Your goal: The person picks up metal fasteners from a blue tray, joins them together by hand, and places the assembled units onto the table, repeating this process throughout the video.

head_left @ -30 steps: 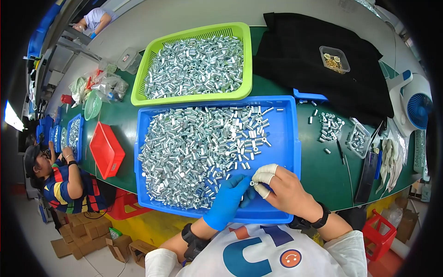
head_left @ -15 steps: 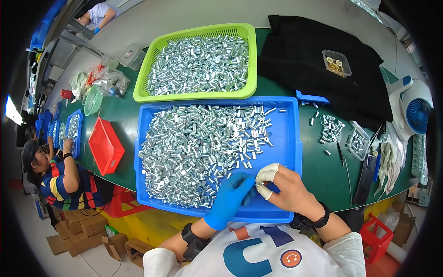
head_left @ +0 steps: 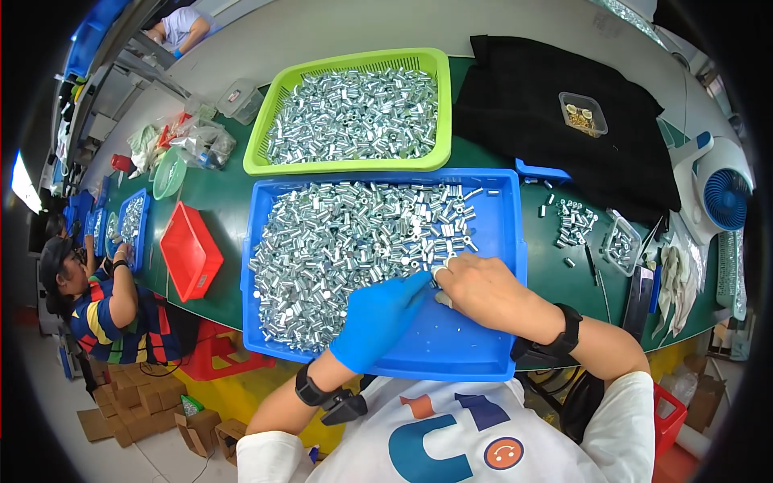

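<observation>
A blue tray (head_left: pixel 475 350) holds a thick heap of short silver metal sleeves (head_left: pixel 322 258), spread over its left and middle. Over the right edge of the heap, my two hands meet. My left hand (head_left: pixel 385 315), in a blue glove, has its fingers drawn together and pointing at the right hand's fingertips. My right hand (head_left: pixel 491 294) wears pale finger covers and bends its fingers down beside the sleeves. Both sets of fingers look closed, but whatever lies between them is hidden by the hands.
Behind stands a green basket (head_left: pixel 444 113) full of similar sleeves. Left is a red tray (head_left: pixel 187 241); right are loose sleeves (head_left: pixel 576 224), a small clear box (head_left: pixel 622 241) and a white fan (head_left: pixel 721 189). A black cloth (head_left: pixel 523 97) lies at the back. A co-worker (head_left: pixel 117 306) sits at left.
Both hands have moved forward, away from my body, from the tray's near side to the edge of the heap. My right hand has turned its back upward, fingers now down.
</observation>
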A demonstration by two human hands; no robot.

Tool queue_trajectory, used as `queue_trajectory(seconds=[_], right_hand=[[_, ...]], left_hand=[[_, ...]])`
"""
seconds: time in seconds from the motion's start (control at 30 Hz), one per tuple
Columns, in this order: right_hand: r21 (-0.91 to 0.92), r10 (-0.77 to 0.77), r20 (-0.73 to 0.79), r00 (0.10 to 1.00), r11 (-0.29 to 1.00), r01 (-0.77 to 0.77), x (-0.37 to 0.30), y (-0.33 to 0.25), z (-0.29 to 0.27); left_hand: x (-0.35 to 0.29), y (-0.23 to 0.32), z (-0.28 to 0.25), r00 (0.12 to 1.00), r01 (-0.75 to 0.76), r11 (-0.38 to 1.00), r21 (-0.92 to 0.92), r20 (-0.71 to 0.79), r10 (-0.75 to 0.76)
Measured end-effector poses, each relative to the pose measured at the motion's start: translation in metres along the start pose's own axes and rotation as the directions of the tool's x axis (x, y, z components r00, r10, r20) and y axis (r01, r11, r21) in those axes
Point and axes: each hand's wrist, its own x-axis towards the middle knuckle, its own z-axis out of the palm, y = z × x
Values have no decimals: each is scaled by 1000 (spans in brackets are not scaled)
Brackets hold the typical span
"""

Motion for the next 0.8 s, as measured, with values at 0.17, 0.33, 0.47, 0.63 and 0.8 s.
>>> queue_trajectory(seconds=[0.17, 0.33, 0.47, 0.63, 0.8], right_hand=[[10, 26, -56, 998, 1000, -25, -11, 5, 6], [249, 151, -108, 983, 961, -121, -20, 1, -1], [680, 265, -120, 957, 724, -115, -30, -16, 3], [869, 262, -113, 958, 494, -33, -36, -33, 13], [910, 268, -126, 955, 414, 4, -39, -35, 23]], left_hand=[[12, -16, 8, 965, -252, 832, 494, 193, 177], [4, -7, 11, 997, -62, 994, 91, 51, 58], [-17, 13, 3, 968, 251, 785, -566, 167, -189], [-39, 17, 2, 919, 389, 562, -730, 262, -296], [-46, 10, 7, 972, 233, 698, -678, 133, -195]])
